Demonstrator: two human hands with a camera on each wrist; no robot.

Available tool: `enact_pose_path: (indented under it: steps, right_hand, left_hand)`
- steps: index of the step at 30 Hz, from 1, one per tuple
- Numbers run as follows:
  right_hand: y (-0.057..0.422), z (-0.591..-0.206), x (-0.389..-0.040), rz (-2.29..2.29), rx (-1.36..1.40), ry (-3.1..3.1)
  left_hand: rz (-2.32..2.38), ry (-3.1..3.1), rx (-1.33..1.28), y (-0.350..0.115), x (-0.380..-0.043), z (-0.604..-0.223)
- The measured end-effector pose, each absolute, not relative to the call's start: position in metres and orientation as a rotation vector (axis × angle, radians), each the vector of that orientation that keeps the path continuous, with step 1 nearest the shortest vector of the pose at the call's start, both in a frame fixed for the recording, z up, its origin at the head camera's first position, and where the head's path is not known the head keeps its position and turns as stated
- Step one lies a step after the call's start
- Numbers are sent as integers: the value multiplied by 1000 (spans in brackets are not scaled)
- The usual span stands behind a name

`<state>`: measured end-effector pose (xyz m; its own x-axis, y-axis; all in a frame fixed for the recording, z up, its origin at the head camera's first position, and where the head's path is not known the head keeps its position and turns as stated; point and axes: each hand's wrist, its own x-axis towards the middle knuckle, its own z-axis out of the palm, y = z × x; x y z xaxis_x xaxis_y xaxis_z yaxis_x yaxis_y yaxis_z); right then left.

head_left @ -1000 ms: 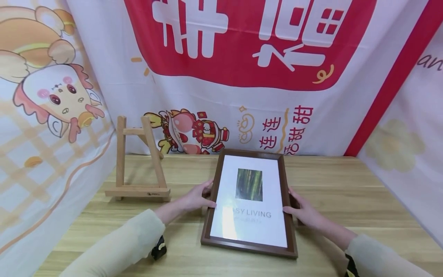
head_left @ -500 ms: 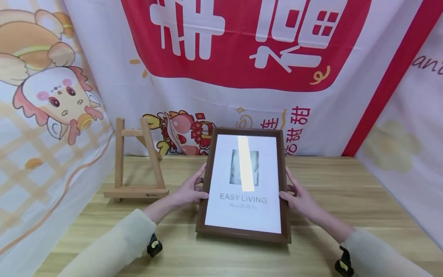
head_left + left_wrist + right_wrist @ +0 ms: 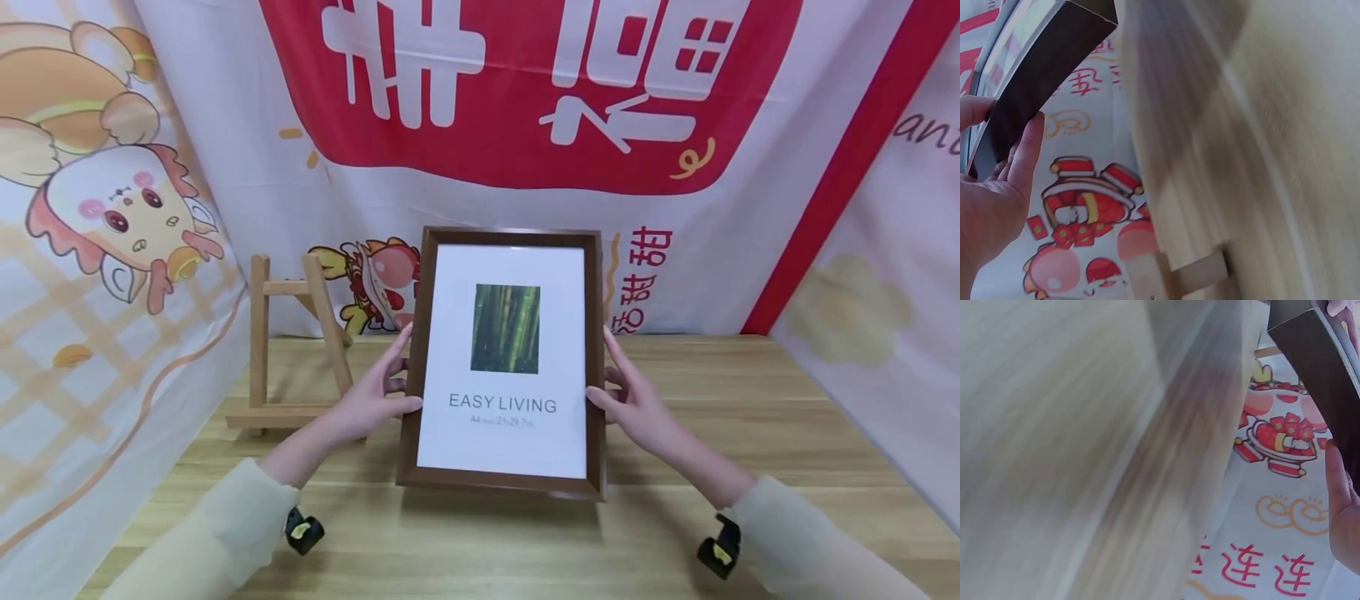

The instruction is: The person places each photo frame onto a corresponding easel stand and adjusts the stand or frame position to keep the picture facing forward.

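Note:
A dark brown picture frame [image 3: 501, 482] is held up over the table, its front facing the head camera. Behind its pane is a white sheet [image 3: 457, 350] with a green bamboo photo and the words EASY LIVING. My left hand [image 3: 375, 398] grips the left side, thumb on the front edge and fingers behind. On the opposite side my right hand [image 3: 633, 404] holds it likewise. In the left wrist view, the fingers of the left hand [image 3: 997, 200] reach behind the frame's dark side [image 3: 1041, 75]. The right wrist view shows the right hand [image 3: 1344, 515] partly cut off.
A small wooden easel [image 3: 300, 412] stands at the left of the wood-grain table [image 3: 697, 417], partly behind my left wrist. Printed cloth hangs behind, with a red and white banner [image 3: 510, 158] at the back. Another cloth [image 3: 97, 292] hangs along the left side.
Both hands have raised the frame from low over the table, tilting it more upright and moving it slightly left. The glare on its pane has gone. The easel stays in place.

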<state>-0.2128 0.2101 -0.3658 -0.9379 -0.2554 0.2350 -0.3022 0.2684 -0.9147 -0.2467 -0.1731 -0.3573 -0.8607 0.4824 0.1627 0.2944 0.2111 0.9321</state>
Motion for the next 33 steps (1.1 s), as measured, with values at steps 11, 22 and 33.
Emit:
enact_pose_path:
  steps: [11,22,33]
  right_hand:
    - [170,-353,-229,1766,738,-2398]
    - [123,-341,-256,1675,866,-2396]
    - [84,-323,-263,1659,902,-2352]
  left_hand:
    - [1748,2539,783,-213,-240,-347]
    - [1720,2707,709,-253,-233,-344]
    - [1679,2866,709,-284,-230,-321]
